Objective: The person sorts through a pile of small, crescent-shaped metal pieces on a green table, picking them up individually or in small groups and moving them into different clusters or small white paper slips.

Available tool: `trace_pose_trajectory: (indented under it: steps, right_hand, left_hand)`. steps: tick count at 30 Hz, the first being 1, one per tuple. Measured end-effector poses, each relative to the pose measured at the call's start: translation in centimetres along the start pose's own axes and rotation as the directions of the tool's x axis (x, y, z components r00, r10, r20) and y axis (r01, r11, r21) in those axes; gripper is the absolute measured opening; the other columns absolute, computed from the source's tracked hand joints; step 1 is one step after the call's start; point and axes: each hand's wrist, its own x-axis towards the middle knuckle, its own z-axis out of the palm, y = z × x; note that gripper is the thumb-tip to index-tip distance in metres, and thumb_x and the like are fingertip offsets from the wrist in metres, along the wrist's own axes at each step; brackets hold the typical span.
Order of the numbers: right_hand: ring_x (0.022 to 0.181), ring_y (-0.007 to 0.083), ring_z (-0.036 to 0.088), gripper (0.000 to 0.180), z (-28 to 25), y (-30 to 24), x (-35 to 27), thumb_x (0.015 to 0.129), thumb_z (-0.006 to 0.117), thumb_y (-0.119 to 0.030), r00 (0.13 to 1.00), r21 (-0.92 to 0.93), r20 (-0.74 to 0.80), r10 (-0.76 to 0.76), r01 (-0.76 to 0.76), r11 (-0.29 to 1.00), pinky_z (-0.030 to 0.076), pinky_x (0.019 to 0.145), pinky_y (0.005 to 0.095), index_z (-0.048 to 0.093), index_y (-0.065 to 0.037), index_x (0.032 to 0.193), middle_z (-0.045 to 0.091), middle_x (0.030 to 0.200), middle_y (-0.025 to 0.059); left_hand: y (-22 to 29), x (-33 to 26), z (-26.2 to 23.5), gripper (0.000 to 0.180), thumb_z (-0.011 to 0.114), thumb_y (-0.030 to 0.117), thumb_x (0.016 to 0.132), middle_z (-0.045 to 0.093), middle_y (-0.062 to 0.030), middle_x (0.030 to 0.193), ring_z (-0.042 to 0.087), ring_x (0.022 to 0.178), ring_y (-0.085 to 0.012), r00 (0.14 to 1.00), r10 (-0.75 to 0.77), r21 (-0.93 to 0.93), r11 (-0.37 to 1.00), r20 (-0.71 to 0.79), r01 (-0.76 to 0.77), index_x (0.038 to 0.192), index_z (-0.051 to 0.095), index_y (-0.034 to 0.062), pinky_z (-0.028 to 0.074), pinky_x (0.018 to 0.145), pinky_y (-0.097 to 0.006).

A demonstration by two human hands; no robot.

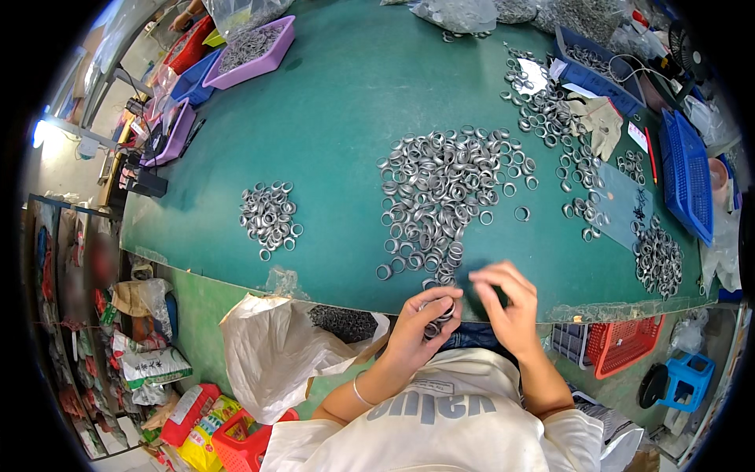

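My left hand (417, 326) is closed around several grey metal rings (437, 321) at the table's near edge. Just to its right, my right hand (507, 303) is raised with its fingers apart and slightly curled; I see nothing in it. In front of both hands lies a large heap of metal rings (440, 185), and its near tail reaches almost to my left hand. A smaller pile of rings (269, 216) sits to the left on the green table (338, 102).
More rings (659, 259) lie at the right, near a work glove (602, 126) and a blue basket (686, 177). A purple tray (252, 55) of metal parts stands far left. Below the table edge, a white sack (275, 354) stands left of me and a red basket (624, 346) right.
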Motion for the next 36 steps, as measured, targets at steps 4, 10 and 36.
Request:
trace_pose_trajectory:
  steps: [4,10,36]
  right_hand:
    - [0.095,0.0285,0.053,0.03,0.5,2.7,2.1,0.074,0.056,0.002,0.978,-0.573,0.172,-0.121,0.2,0.795,0.042,0.078,0.0372,0.064,-0.003,0.102,0.059,0.106,0.011]
    - [0.086,0.025,0.053,0.013,0.1,3.3,2.0,0.074,0.064,-0.001,0.981,-0.583,0.116,-0.154,0.193,0.789,0.039,0.075,0.0356,0.063,-0.003,0.087,0.058,0.09,0.007]
    - [0.089,0.0288,0.054,0.023,0.7,3.2,2.2,0.075,0.064,-0.002,0.964,-0.564,0.211,-0.164,0.257,0.785,0.039,0.079,0.039,0.062,-0.005,0.097,0.059,0.094,0.0105]
  left_hand:
    - [-0.2,0.1,0.9,0.016,0.059,0.006,0.087,0.061,-0.0099,0.085,0.057,0.07,-0.0163,0.994,-0.05,-0.004,0.999,-0.093,0.049,0.102,0.063,0.0013,0.038,0.047,-0.022]
    - [0.3,0.0,0.3,0.025,0.059,0.008,0.089,0.059,-0.0073,0.091,0.055,0.075,-0.0156,0.995,-0.093,0.01,0.996,-0.042,0.094,0.113,0.058,0.0023,0.035,0.045,-0.019]
    - [-0.1,-0.1,1.0,0.022,0.052,0.022,0.095,0.059,-0.0099,0.081,0.058,0.066,-0.0183,0.996,0.026,0.056,0.998,-0.09,-0.022,0.097,0.061,0.0016,0.037,0.041,-0.022]
